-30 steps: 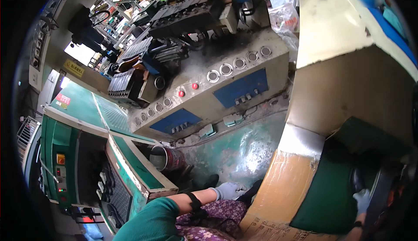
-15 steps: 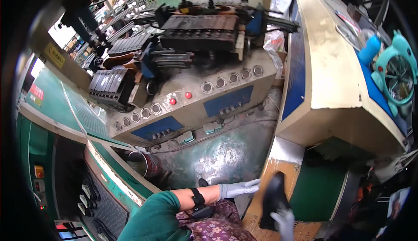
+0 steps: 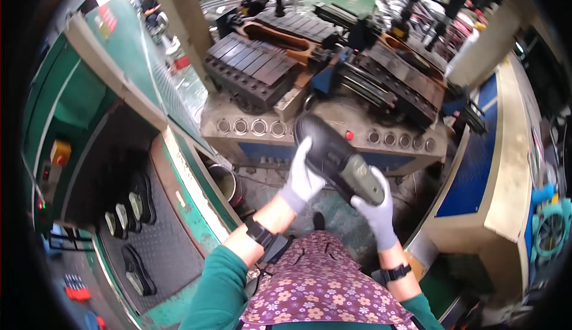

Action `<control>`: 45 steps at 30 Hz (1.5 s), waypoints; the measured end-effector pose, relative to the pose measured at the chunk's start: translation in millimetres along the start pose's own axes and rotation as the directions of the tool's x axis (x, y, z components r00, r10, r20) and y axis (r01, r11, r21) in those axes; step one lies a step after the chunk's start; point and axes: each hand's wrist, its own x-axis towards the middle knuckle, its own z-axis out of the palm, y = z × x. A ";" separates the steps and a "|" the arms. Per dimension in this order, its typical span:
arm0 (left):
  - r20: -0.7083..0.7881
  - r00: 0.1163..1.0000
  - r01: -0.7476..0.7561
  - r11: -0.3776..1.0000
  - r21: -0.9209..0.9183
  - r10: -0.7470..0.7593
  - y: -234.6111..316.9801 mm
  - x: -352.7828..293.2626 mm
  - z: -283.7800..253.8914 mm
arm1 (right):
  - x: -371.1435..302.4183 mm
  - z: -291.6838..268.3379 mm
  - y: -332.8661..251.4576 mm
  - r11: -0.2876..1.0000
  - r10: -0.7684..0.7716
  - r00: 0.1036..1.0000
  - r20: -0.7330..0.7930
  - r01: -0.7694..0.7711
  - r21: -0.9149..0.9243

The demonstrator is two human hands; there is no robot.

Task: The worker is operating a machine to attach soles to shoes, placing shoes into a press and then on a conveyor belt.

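Note:
I hold a black shoe upper on a grey last (image 3: 335,156) in both gloved hands, in front of a grey machine panel. My left hand (image 3: 302,178) grips the black toe end from below. My right hand (image 3: 374,208) grips the grey heel end of the last. The shoe is tilted, toe up and to the left, just below the row of round buttons on the machine panel (image 3: 262,128). Dark clamp blocks (image 3: 253,68) sit on top of the machine behind it.
A green-framed conveyor (image 3: 128,211) at my left carries several black shoes (image 3: 138,196) on a dark belt. A metal can (image 3: 226,182) stands on the floor near it. A beige and blue cabinet (image 3: 506,169) stands at right, with a teal fan (image 3: 551,232).
The view swung toward the machine. My right hand brought the shoe up from the lower right, and my left hand rose from near the floor and took hold of its toe.

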 end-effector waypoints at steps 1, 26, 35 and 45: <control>0.030 1.000 -0.003 1.000 0.008 0.003 17.4 11.9 18.7 | 31.1 6.0 -7.8 0.996 0.014 1.000 -0.001 -0.013 0.085; -0.908 0.138 -0.163 0.914 0.373 0.395 -7.1 -251.2 -224.6 | 557.5 248.4 87.8 0.909 0.161 0.973 0.163 -0.210 0.359; -0.863 0.315 -0.298 0.904 0.305 0.395 -33.9 -210.5 -199.5 | 593.9 297.2 104.3 0.872 0.046 0.967 0.252 -0.162 0.462; -0.932 0.228 -0.319 0.926 0.201 0.281 -43.4 -234.3 -235.3 | 631.0 319.1 157.8 0.937 0.045 0.945 0.323 -0.152 0.314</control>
